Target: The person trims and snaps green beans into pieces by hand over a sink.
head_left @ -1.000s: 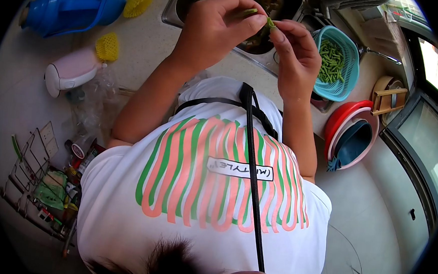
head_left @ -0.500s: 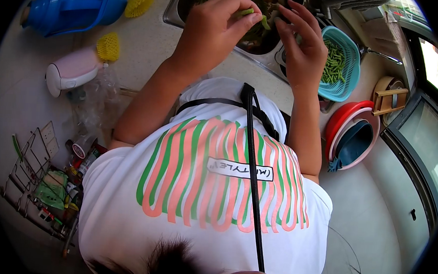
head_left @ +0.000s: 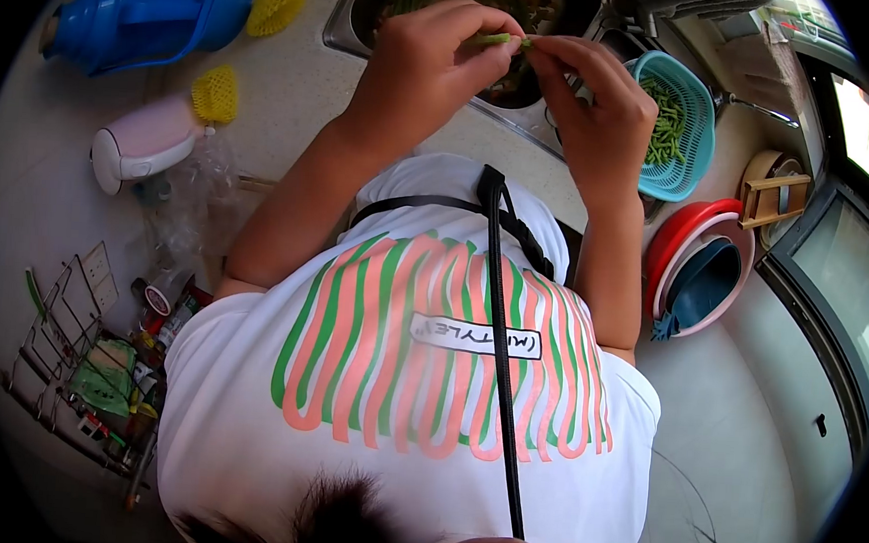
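Observation:
Over the sink point(head_left: 341, 37), my left hand point(head_left: 432, 62) pinches a green bean point(head_left: 492, 39) between thumb and fingers. My right hand point(head_left: 599, 97) meets it, thumb and forefinger closed on the tip of the same bean. The fingertips of both hands nearly touch, and they cover part of the bean. Behind my hands, the dark sink basin holds greenish pieces that I cannot make out clearly. Just right of my right hand stands a turquoise basket point(head_left: 699, 138) with many short pieces of green bean point(head_left: 665, 126) in it.
A blue thermos flask point(head_left: 142, 15), yellow scrubbers point(head_left: 274, 11) and a pink-and-white appliance point(head_left: 149, 140) are at the left. Nested basins point(head_left: 691, 223) sit at the right, near a window point(head_left: 840, 237). A wire rack point(head_left: 62, 348) with small items is at lower left.
My right hand has moved left and closed its fingertips on the bean's end; before, its fingers were apart. My left hand has shifted slightly and still holds the bean.

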Demonstrator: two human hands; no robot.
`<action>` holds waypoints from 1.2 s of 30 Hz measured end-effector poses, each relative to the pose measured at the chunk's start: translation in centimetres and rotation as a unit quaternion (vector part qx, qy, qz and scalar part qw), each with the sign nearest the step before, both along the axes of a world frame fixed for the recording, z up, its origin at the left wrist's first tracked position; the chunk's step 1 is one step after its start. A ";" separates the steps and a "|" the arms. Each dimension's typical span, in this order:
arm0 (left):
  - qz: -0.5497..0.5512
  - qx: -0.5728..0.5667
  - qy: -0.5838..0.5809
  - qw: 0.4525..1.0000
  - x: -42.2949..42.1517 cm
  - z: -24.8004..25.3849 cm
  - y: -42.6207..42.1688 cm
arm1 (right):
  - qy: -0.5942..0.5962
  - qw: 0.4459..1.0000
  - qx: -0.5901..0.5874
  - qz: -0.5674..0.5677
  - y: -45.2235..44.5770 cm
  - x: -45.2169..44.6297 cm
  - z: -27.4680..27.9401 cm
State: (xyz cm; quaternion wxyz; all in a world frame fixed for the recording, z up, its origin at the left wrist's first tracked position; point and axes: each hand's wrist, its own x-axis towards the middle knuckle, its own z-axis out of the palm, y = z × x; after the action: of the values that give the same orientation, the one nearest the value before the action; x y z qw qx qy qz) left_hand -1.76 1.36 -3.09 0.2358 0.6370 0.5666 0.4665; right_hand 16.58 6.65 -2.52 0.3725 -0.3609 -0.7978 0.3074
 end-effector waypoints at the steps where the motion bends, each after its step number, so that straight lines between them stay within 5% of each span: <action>1: -0.001 -0.009 -0.007 1.000 0.0 0.0 -0.1 | -0.002 1.000 -0.005 0.000 -0.1 0.0 0.0; 14: 0.027 0.012 -0.032 0.999 0.5 -0.6 -0.3 | 0.065 0.996 -0.066 -0.006 -1.2 -0.1 -0.6; 17: 0.043 -0.014 -0.045 0.998 0.5 -1.3 -0.4 | 0.221 0.951 -0.215 0.002 -1.4 0.7 -2.1; 21: 0.071 -0.071 -0.105 0.989 0.5 -2.1 -1.0 | 0.431 0.818 -0.377 0.054 -0.6 2.1 -2.6; 29: 0.006 -0.119 -0.345 0.931 3.4 0.7 -1.4 | 0.487 0.760 -0.414 0.118 -1.7 3.9 -3.3; 36: -0.007 -0.140 -0.263 0.954 5.2 2.1 -2.7 | 0.496 0.748 -0.430 0.100 -2.7 4.3 -3.2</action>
State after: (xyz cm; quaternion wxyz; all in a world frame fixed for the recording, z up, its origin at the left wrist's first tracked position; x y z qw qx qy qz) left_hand 3.48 -1.37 -1.04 0.4665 0.4560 0.5397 0.5322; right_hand 20.87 3.97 -5.69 0.4885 -0.1975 -0.3159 0.7890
